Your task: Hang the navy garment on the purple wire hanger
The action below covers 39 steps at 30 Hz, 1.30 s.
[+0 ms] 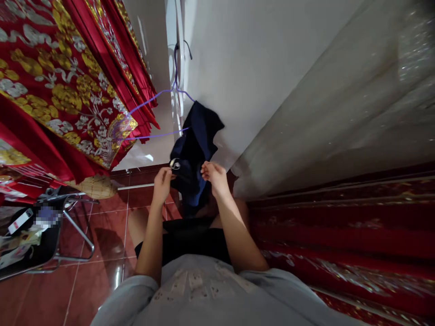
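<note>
A dark blue garment point(200, 131) hangs in folds from one end of a purple wire hanger point(156, 94). The hanger's other arm stretches out bare to the left. At the garment's left edge, my left hand point(163, 179) pinches the cloth beside a small pale ring-shaped piece point(175, 164), whose kind I cannot make out. My right hand point(213, 174) is at the right edge of the same garment, its fingers curled together on the cloth. The fingertips are partly hidden there. Below both hands the lower cloth drops in front of my knees.
Red clothes with gold and silver embroidery point(68, 86) hang close on the left. A black chair point(50, 240) with metal legs, loaded with small items, stands on the red tiled floor point(102, 235). Translucent plastic sheeting point(322, 117) and red embroidered fabric point(340, 231) line the right.
</note>
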Tool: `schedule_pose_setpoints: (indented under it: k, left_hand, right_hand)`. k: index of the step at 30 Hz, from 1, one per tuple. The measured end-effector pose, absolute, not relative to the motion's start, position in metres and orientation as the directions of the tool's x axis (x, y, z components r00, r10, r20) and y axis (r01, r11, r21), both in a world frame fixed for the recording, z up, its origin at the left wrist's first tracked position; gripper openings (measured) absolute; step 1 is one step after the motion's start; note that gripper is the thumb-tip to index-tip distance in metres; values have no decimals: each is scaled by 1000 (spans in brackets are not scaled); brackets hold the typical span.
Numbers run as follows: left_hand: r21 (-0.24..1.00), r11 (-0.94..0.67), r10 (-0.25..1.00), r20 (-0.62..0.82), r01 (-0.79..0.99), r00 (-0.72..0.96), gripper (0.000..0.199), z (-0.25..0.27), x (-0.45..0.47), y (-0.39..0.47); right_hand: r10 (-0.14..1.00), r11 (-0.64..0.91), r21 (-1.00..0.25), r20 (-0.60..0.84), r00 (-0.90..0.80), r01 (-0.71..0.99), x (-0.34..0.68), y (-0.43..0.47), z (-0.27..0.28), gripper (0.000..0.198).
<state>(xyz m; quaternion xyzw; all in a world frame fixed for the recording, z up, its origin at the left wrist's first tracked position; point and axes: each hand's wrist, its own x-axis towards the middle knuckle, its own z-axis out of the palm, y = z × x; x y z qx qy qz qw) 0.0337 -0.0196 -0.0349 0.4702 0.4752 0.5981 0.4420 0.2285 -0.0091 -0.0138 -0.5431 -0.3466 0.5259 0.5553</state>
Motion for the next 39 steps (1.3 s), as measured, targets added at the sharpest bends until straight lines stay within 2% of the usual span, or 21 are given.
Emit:
schedule_pose_setpoints:
  k: [2, 4, 6, 7, 9, 12, 14, 16, 19, 21, 23, 26, 32, 35, 39]
  left_hand:
    - [976, -209, 974, 203, -56, -101, 38, -19, 46, -21]
    - [961, -278, 959, 277, -6, -64, 35, -3, 61, -23]
    - [940, -335, 942, 335, 68, 2, 31, 8, 75, -24]
    - [929, -355, 935, 354, 105, 22, 31, 11, 80, -25]
    - [910, -385, 921, 390, 156, -2, 32, 14, 86, -25]
    - [881, -444, 874, 466, 165, -137, 35, 10, 79, -24]
    - [877, -460, 872, 475, 136, -117, 43, 4, 66, -25]
    - [903, -397, 917, 395, 163, 47, 50, -4, 51, -29]
    - [899, -259, 939, 149, 353, 309, 46, -13, 28, -39]
    - [863, -237, 946, 99, 446, 310, 40, -14, 16, -46]
    - [861, -238, 962, 147, 450, 229, 32, -10, 6, -51]
    - [887, -226, 970, 169, 402, 172, 22, -3, -9, -55]
    - [806, -164, 986, 142, 568, 83, 4, 7, -51, -46]
    - [712, -217, 967, 250, 668, 48, 11, 23, -69, -29]
    - [663, -326, 883, 469, 674, -35, 10, 56, -77, 4]
  right_hand:
    - [980, -147, -988, -151, 127, -39, 239, -12, -21, 32]
    - [995, -75, -995, -80, -66, 70, 244, -17, -22, 52]
    - [957, 43, -997, 21, -291, 69, 244, -21, -17, 70]
    - [924, 99, -993, 68, -377, 62, 242, -22, -13, 69]
    - [874, 199, -976, 134, -467, 92, 237, -19, -3, 51]
    - [827, 318, -929, 173, -535, 190, 234, -5, 18, 22]
    - [755, 409, -895, 225, -616, 174, 236, 8, 37, 20]
    - [678, 517, -849, 329, -657, 108, 238, 25, 58, 27]
    - [705, 638, -760, 513, -490, 123, 239, 60, 76, 36]
    - [786, 614, -752, 554, -275, 242, 236, 87, 71, 26]
    - [865, 493, -791, 490, -109, 363, 232, 111, 54, 19]
    - [927, 351, -823, 373, -41, 446, 228, 128, 29, 25]
    - [933, 309, -784, 359, -13, 539, 246, 109, 41, 48]
    - [935, 290, -764, 355, 1, 577, 257, 99, 61, 52]
    - [941, 285, -785, 340, -2, 551, 263, 90, 76, 53]
